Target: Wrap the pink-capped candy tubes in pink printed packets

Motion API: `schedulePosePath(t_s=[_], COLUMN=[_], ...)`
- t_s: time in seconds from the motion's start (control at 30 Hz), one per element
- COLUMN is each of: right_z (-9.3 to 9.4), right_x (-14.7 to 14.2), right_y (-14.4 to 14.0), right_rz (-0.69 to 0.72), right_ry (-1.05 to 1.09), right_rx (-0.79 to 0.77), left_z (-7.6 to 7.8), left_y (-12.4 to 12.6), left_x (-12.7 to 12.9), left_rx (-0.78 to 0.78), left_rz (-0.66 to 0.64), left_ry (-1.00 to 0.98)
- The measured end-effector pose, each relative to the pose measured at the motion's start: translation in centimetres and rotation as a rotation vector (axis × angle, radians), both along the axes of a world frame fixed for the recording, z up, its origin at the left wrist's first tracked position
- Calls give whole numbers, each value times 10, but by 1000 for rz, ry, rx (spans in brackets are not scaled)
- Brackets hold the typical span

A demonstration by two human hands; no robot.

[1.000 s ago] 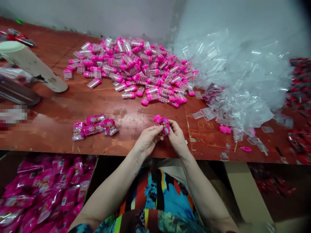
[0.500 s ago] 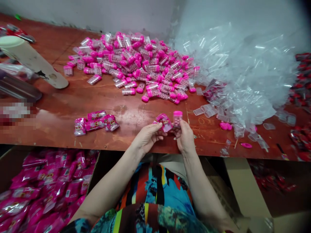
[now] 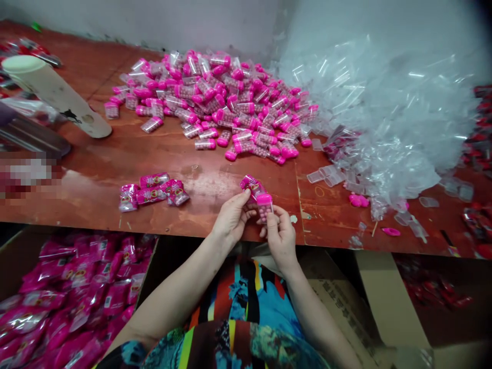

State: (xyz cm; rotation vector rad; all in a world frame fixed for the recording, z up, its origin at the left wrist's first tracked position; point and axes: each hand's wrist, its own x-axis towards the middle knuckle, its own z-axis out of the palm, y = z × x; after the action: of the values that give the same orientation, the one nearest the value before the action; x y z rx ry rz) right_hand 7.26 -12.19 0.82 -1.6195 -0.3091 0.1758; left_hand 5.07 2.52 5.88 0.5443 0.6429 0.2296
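Note:
Between the thumb and fingers of my left hand (image 3: 234, 215) is a small printed pink pouch (image 3: 250, 185), tilted above the table's front part. My right hand (image 3: 282, 233) pinches a clear candy bottle (image 3: 265, 209) with a pink cap and pink beads inside. The bottle stands upright in front of the pouch and covers its lower right part; whether the two touch, I cannot tell. Left of my hands lie several filled pink packets (image 3: 152, 193). Behind them rises a heap of pink-capped bottles (image 3: 230, 102).
Clear plastic sleeves (image 3: 384, 118) are piled at the right, with loose pink caps (image 3: 358, 200) before them. A whitish tumbler (image 3: 57, 95) leans at the far left. Below the table (image 3: 215, 215), a box of pink packets (image 3: 84, 287) stands at the left.
My right hand has brought the bottle left and nearer to me, in front of the pouch. The pouch has tilted and shifted slightly left in my left hand. The view has shifted slightly.

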Motion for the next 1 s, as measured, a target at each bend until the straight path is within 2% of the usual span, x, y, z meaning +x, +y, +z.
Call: schedulePosePath(t_s=[0.23, 0.3, 0.4, 0.63, 0.83, 0.9, 1.0], right_z=[11, 13, 11, 6, 7, 7, 6], right_x=[3, 5, 4, -2, 4, 8, 11], right_y=[1, 1, -1, -7, -9, -12, -18], right_rz=[167, 153, 91, 35, 147, 180, 172], right_ry=[378, 345, 188, -99, 165, 154, 23], right_rx=[257, 236, 150, -149, 57, 39, -54], left_z=[-12, -13, -11, -15, -22, -21, -16], left_y=[3, 4, 6, -1, -7, -8, -8], left_x=[-4, -5, -6, -5, -11, -14, -17], left_rx=[93, 109, 117, 112, 142, 166, 198], left_rz=[-24, -37, -75, -238, -304, -304, -306], left_ry=[-47, -54, -74, -71, -114, -121, -87])
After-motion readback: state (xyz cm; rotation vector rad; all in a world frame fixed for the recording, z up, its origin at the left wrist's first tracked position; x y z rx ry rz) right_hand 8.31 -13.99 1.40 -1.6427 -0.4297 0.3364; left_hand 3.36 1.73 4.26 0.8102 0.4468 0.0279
